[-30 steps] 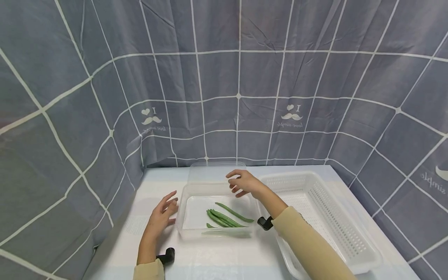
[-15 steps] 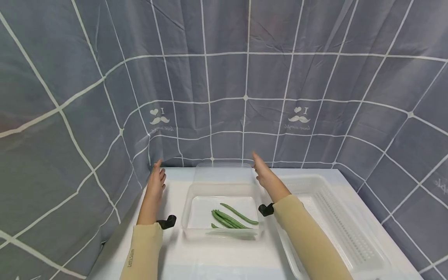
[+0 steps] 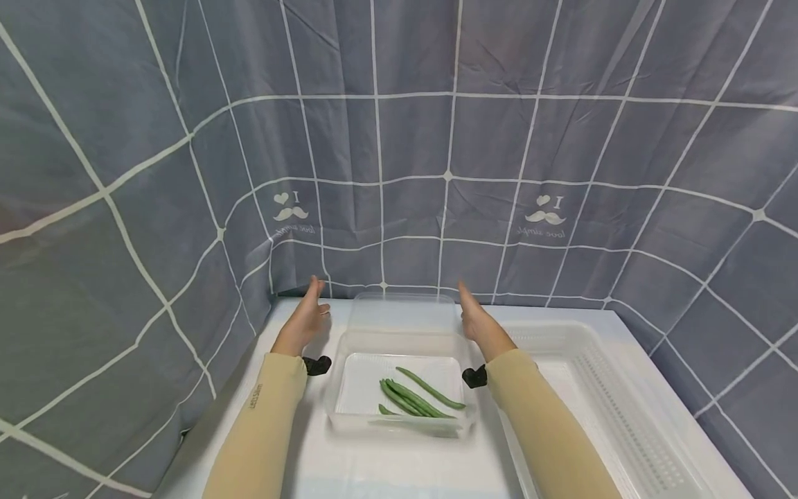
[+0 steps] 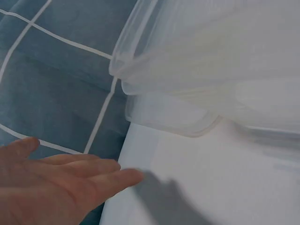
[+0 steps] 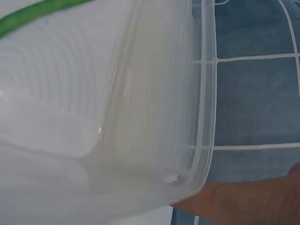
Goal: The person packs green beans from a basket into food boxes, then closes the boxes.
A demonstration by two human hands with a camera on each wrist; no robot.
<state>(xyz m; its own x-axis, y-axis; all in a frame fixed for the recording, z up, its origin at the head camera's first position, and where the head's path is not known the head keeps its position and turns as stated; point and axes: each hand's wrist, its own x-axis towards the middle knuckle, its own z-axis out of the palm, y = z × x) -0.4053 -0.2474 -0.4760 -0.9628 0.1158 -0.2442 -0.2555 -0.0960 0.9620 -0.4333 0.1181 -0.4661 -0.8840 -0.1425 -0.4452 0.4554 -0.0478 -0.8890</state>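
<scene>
A clear plastic food container [image 3: 360, 388] stands on the white table with several green beans [image 3: 416, 400] lying in its front right part. Behind it is a flat clear lid [image 3: 402, 313], partly covered by the container in the left wrist view. My left hand [image 3: 305, 320] is held beyond the container's left back corner, fingers straight, palm facing inward. In the left wrist view that hand [image 4: 70, 187] is apart from the plastic and holds nothing. My right hand [image 3: 479, 326], fingers extended, is by the right back corner; in the right wrist view the container's corner overlaps it.
A large white perforated basket [image 3: 580, 388] stands to the right, partly under my right forearm. A grey curtain with white grid lines [image 3: 411, 208] hangs behind the table and along both sides.
My right hand has moved from over the container to its right back corner. The left hand has gone forward from beside the container, then inward. The beans have stayed in the container.
</scene>
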